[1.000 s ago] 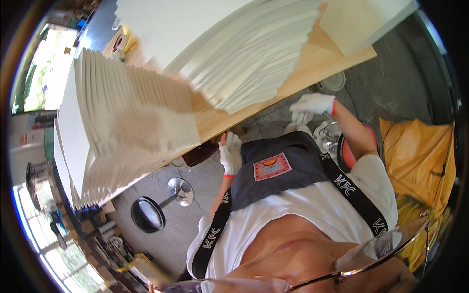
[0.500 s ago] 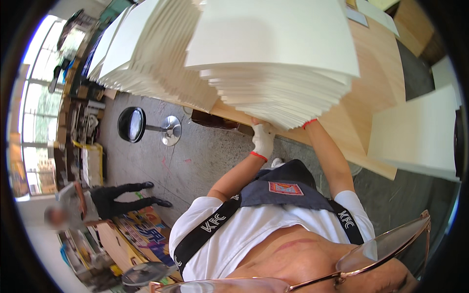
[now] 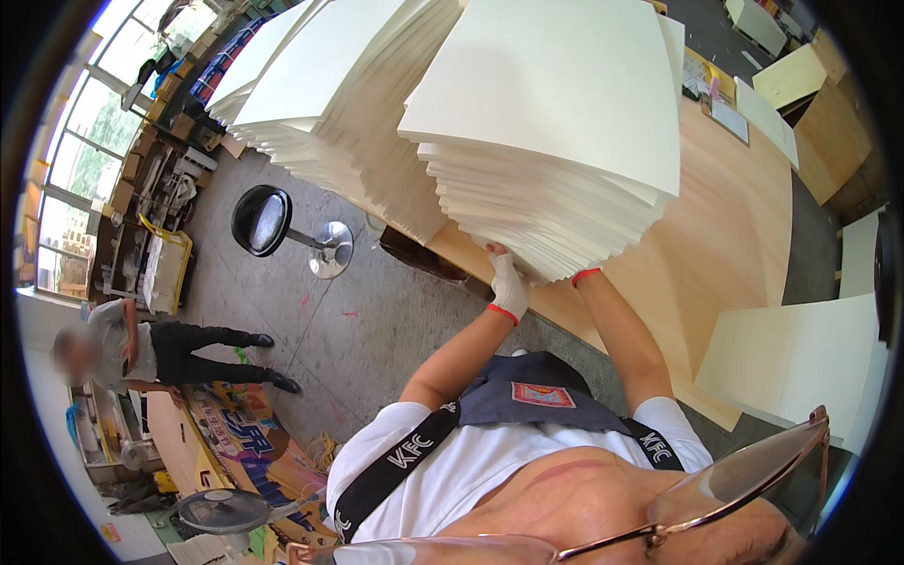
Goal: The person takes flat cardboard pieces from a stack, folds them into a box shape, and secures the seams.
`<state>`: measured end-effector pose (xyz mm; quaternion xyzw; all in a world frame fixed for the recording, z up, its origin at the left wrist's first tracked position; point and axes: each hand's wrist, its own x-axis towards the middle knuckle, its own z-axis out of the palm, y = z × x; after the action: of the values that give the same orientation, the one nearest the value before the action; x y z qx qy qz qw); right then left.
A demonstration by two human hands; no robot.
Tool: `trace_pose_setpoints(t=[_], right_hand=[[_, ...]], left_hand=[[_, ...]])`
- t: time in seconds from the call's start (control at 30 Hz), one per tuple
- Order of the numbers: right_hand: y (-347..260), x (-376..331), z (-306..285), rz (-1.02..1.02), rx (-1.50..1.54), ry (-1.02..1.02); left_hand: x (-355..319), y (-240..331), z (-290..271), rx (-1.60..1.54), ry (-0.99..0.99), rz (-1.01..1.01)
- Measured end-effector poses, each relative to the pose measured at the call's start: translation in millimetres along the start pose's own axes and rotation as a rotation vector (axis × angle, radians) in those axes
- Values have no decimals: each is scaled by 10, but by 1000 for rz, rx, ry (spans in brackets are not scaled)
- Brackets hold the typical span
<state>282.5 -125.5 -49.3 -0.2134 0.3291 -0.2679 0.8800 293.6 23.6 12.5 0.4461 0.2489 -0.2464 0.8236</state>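
Note:
A tall, uneven stack of white boards (image 3: 556,104) stands on the light wooden table (image 3: 734,217) in front of me. My left hand (image 3: 508,284), in a white glove with a red cuff and bare fingertips, grips the stack's lower left corner. My right hand is mostly hidden behind the near side of the stack; only its red cuff and wrist (image 3: 588,279) show at the lower right. I cannot see what its fingers do. Beside this stack, to the left, rises a second stack of white boards (image 3: 320,66) with fanned edges.
A black stool (image 3: 264,221) with a chrome base stands on the concrete floor at left. Another person (image 3: 179,353) is at the far left, near a colourful printed panel (image 3: 250,424) and a fan (image 3: 223,508). White panels (image 3: 791,358) lean beyond the table's right end.
The view has shifted, so the stacks sit further right and more of the table's far side shows. Both hands stay at the stack's lower edge.

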Motion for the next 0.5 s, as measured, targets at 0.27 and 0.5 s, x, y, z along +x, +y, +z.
trace_pose_setpoints(t=[0.27, 0.5], right_hand=[[212, 365, 393, -8, 143, -74], [-94, 18, 387, -33, -275, 116]], left_hand=[[66, 433, 178, -163, -44, -13], [495, 314, -228, -13, -380, 84]])
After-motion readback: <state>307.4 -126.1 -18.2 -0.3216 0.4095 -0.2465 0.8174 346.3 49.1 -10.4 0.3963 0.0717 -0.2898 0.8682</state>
